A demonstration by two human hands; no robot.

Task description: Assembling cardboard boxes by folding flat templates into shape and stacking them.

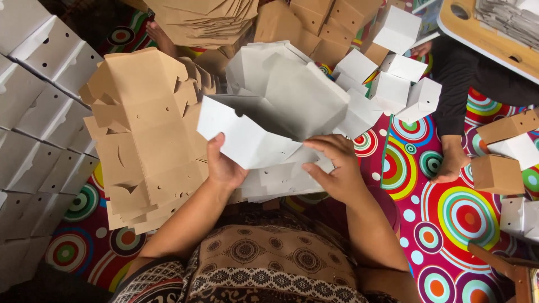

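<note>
- Along the left edge of the patterned mat (449,224), folded white boxes (39,112) stand stacked in rows, their punched sides facing inward.
- Just right of them lies a tall pile of flat brown cardboard blanks (140,140), fanned unevenly, with small holes and cut tabs showing.
- The left hand (224,165) is closed on the near left edge of a white cardboard blank (264,120), thumb on top and fingers hidden beneath it.
- That white cardboard blank is held above the person's lap, near the middle of the mat, partly folded so its panels rise at angles; under it rests a low stack of flat white blanks (281,182).
- The right hand (334,168) grips the same blank at its near right edge, fingers curled over a lower flap; how far the fingers close under it cannot be told.
- Toward the far edge of the mat sit more brown blanks (202,19) and closed brown boxes (314,28).
- Right of centre, finished white boxes (393,84) lie tumbled in a heap.
- Further right, another person's bare foot (449,163) rests on the mat, below a dark sleeve or trouser leg.
- Near the right edge lie a brown box (497,174) and further white ones; a wooden tabletop (477,33) fills the far right corner.
</note>
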